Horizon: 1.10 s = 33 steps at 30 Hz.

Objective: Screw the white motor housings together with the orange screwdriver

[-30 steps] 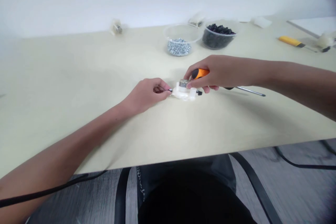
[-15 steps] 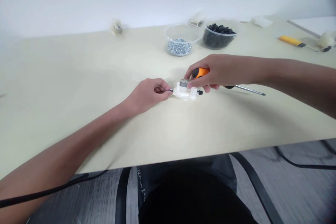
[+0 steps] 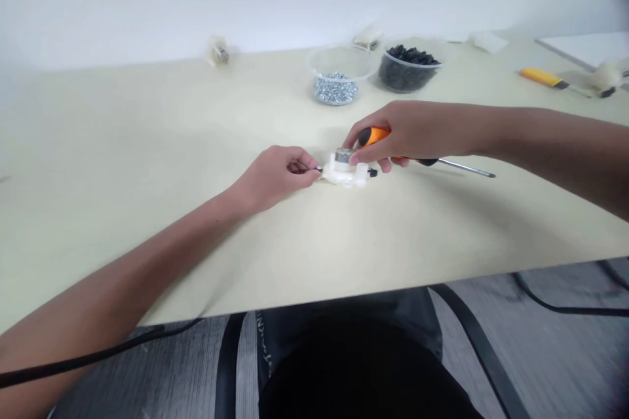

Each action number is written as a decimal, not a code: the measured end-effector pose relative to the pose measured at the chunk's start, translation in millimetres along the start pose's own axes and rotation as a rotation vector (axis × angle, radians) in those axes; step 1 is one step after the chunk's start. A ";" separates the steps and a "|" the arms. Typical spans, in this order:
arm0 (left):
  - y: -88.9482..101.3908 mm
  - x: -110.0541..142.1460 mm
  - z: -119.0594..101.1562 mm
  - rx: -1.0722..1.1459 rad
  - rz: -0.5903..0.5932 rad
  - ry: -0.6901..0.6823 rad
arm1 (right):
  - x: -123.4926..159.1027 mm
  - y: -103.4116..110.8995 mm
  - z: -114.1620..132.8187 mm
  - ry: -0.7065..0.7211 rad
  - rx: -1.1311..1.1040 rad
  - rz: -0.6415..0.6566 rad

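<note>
My left hand (image 3: 280, 178) pinches a small black part (image 3: 319, 169) between thumb and fingertips, at the left edge of a white plastic piece (image 3: 339, 177). That piece rests on the table with a silvery round cylinder (image 3: 344, 156) standing on it. My right hand (image 3: 415, 129) has its thumb and forefinger on the cylinder. Tucked inside the same hand is an orange-and-black screwdriver (image 3: 375, 137), its shaft pointing right, away from the white piece. Another small black part (image 3: 373, 172) sticks out on the right side of the white piece. The exact contact at the left edge is too small to tell.
Behind my hands stand a clear tub (image 3: 336, 88) of small silvery pieces and another tub (image 3: 409, 72) of black parts. A yellow-handled screwdriver (image 3: 540, 77) lies at the right. One pale assembly (image 3: 219, 52) sits by the wall. The table's front edge runs before my lap.
</note>
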State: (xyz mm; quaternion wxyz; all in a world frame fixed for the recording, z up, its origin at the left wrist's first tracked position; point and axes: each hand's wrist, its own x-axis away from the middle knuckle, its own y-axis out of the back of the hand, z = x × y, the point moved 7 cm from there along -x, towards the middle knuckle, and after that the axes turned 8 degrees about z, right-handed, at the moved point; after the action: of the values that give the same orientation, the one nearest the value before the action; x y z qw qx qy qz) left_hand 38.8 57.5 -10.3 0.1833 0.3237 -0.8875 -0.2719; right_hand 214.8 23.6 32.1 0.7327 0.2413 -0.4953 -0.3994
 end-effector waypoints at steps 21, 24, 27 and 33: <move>1.7 1.8 1.5 0.017 0.028 0.039 | -0.8 0.3 -3.9 0.003 -0.004 -0.007; 1.7 1.9 1.6 0.014 0.027 0.039 | -1.7 0.5 -6.3 -0.002 0.008 -0.004; 1.0 2.0 1.7 0.018 0.034 0.029 | -1.0 0.5 -7.1 -0.005 0.009 -0.005; -0.5 1.7 2.2 0.013 0.039 0.013 | 1.0 0.7 -4.6 0.011 0.006 -0.023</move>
State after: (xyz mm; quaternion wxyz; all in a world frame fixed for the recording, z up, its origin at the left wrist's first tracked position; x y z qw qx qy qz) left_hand 36.6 56.8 -12.1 0.1923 0.3091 -0.8942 -0.2605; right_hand 219.4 23.0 31.4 0.7302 0.2515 -0.4896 -0.4047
